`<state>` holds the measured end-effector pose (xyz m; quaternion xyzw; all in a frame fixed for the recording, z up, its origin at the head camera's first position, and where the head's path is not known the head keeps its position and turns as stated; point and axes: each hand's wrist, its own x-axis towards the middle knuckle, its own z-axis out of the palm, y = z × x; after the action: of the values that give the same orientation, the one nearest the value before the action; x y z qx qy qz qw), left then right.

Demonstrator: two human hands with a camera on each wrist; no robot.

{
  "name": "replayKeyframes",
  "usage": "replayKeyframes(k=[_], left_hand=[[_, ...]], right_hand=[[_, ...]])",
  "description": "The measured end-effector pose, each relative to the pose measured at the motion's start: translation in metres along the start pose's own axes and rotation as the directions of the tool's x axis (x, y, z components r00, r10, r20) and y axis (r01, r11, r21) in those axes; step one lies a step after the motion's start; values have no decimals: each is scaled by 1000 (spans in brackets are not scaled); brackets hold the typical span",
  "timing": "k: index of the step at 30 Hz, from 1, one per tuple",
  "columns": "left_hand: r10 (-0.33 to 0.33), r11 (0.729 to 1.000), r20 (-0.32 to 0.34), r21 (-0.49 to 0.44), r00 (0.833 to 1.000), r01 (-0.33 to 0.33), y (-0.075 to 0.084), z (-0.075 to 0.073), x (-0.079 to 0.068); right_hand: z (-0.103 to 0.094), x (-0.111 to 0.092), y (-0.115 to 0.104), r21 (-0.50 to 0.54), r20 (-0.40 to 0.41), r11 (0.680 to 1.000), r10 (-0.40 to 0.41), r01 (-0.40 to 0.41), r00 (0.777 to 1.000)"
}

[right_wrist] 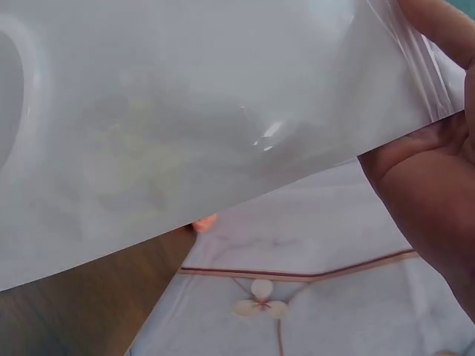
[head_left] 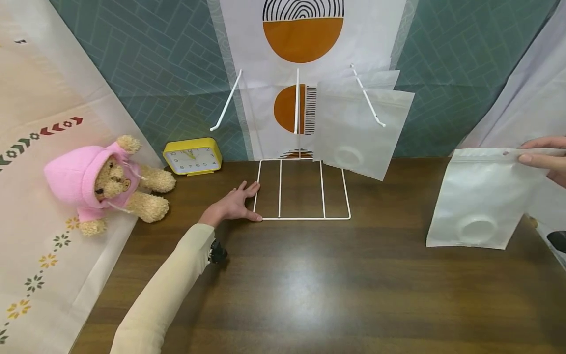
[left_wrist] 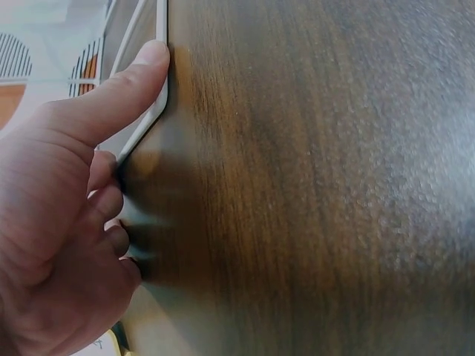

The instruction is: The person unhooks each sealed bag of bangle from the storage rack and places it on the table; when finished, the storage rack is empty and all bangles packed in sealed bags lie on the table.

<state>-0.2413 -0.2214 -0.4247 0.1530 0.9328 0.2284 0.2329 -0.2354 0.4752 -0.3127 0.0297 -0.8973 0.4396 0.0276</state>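
In the head view my left hand (head_left: 235, 202) rests at the left side of a white wire rack's base (head_left: 305, 219), with fingers spread and the thumb at the front corner. The left wrist view shows that thumb lying along the wire (left_wrist: 162, 30). At far right my right hand (head_left: 550, 158) pinches the top corner of a white zip bag (head_left: 473, 196), which hangs above the table and has a round mark low on its front. Other white zip bags (head_left: 380, 142) hang on the rack's right hook (head_left: 368, 98). The left hook (head_left: 226, 101) and middle hook (head_left: 297, 101) carry nothing.
A yellow clock (head_left: 194, 156) stands left of the rack, near a teddy bear (head_left: 106, 179) in a pink hoodie. Patterned cloth (head_left: 442, 98) covers the back. The brown wooden table (head_left: 353, 295) reaches toward me. A dark object (head_left: 558, 241) lies at the right edge.
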Motion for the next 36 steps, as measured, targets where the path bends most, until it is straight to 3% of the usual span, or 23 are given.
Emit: replayKeyframes(k=[4,8,12,18,24,32,36], left_hand=[[14,1000,8,7,1000,-15,1,-1,0],[8,1000,12,7,1000,-8,0,-1,0],[9,1000,9,1,1000,-9,-1,0,2],[13,1000,10,5,1000,-13,0,0,1],[17,1000,9,13,1000,-17,1,0,3],[19,1000,5,18,1000,-19,1,0,3],[20,999,-2,29,1000,-20,0,0,2]], right_hand=[[10,10,-6,108,46,993,-52,46,998],[17,23,-14,27,105,999,-32,29,994],[21,35,-17,-38,141,998,62,-58,988],[30,46,-11,1,93,987,159,-160,983],[38,52,1,68,71,981,175,-180,982],[52,67,7,-158,110,968,214,-196,971],[59,74,8,-209,135,956,237,-206,962]])
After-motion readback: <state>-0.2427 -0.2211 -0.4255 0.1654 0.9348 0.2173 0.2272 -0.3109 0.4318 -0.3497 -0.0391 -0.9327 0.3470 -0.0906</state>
